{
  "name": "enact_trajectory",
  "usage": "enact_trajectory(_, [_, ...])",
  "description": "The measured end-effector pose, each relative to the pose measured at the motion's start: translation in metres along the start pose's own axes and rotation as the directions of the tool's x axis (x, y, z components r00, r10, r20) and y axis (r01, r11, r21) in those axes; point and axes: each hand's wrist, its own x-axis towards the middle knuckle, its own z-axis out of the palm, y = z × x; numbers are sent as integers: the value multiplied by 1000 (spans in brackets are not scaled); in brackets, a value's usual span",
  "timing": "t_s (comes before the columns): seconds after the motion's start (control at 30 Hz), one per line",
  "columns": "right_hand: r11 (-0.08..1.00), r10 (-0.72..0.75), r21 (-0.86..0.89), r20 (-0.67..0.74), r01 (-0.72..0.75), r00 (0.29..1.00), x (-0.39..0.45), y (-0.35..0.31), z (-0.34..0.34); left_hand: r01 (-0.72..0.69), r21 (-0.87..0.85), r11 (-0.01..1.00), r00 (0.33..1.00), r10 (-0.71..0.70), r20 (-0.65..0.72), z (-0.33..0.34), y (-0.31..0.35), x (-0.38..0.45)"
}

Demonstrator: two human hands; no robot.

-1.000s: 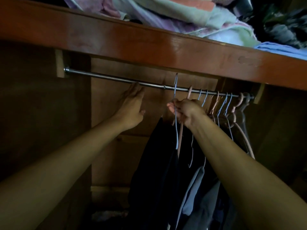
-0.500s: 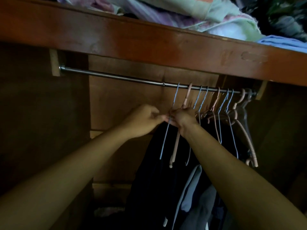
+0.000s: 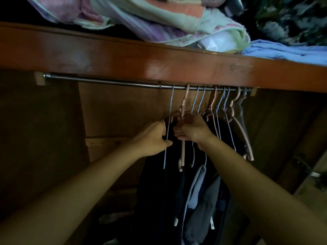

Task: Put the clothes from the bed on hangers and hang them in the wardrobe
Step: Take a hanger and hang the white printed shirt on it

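A metal rail (image 3: 109, 82) runs across the wardrobe under a wooden shelf. On its right half hang several blue wire and pink hangers. The leftmost blue hanger (image 3: 170, 106) and a pink hanger (image 3: 184, 105) beside it carry a dark garment (image 3: 155, 188). My left hand (image 3: 153, 137) grips the dark cloth at the blue hanger's left shoulder. My right hand (image 3: 192, 129) holds the cloth and the wires just right of it, under the pink hanger. Grey and light blue clothes (image 3: 200, 200) hang lower to the right.
The wooden shelf (image 3: 159, 61) overhead carries folded blankets (image 3: 159, 20) and a blue cloth (image 3: 286, 52). The rail's left half is bare. A thick ribbed pink hanger (image 3: 245, 137) hangs at the far right. A door edge with a metal latch (image 3: 307, 168) stands at right.
My left hand has come down from the rail to the dark garment beside my right hand. Both hands have sunk a little below the hanger hooks.
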Motion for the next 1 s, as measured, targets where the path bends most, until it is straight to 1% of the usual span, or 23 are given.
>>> enact_trajectory(0.07, [997, -23, -78, -18, 21, 1000, -10, 4, -10, -1, -15, 1000, 1000, 1, 31, 5, 1, -1])
enact_trajectory(0.17, [943, -82, -325, -28, 69, 996, -23, 9, -20, 24, -42, 999, 995, -20, 98, 9, 1, -1])
enact_trajectory(0.2, [925, -81, -375, -23, 67, 996, -26, 9, -22, 32, -30, 999, 994, -29, 107, 10, 1, -1])
enact_trajectory(0.27, [927, -55, -371, -14, 46, 998, -31, 11, -24, 48, -6, 999, 993, -48, 108, 10, 1, -3])
enact_trajectory(0.37, [958, -8, -286, -29, 0, 1000, -38, 14, -26, 38, 42, 998, 996, -41, 75, 10, 6, -7])
enact_trajectory(0.43, [966, 4, -260, -6, -5, 1000, -47, 18, -28, 24, 32, 999, 998, -26, 60, 12, 14, -11])
enact_trajectory(0.57, [965, -4, -261, 46, 16, 999, -70, 20, -38, -31, 25, 999, 998, 29, 47, 17, 31, -20])
enact_trajectory(0.73, [974, 30, -224, 83, -11, 996, -107, 24, -71, -60, 26, 998, 998, 59, 27, 23, 58, -34])
enact_trajectory(0.8, [970, 53, -243, 101, -27, 993, -124, 28, -91, -80, 30, 996, 996, 78, 51, 26, 75, -40])
enact_trajectory(0.87, [954, 60, -298, 112, -24, 992, -142, 32, -111, -115, 23, 993, 989, 113, 95, 30, 96, -47])
enact_trajectory(0.93, [930, 46, -367, 109, -3, 993, -159, 37, -131, -152, 22, 988, 975, 146, 165, 36, 118, -54])
enact_trajectory(1.0, [889, 33, -458, 100, 16, 994, -177, 43, -151, -176, 26, 984, 951, 163, 263, 43, 140, -60])
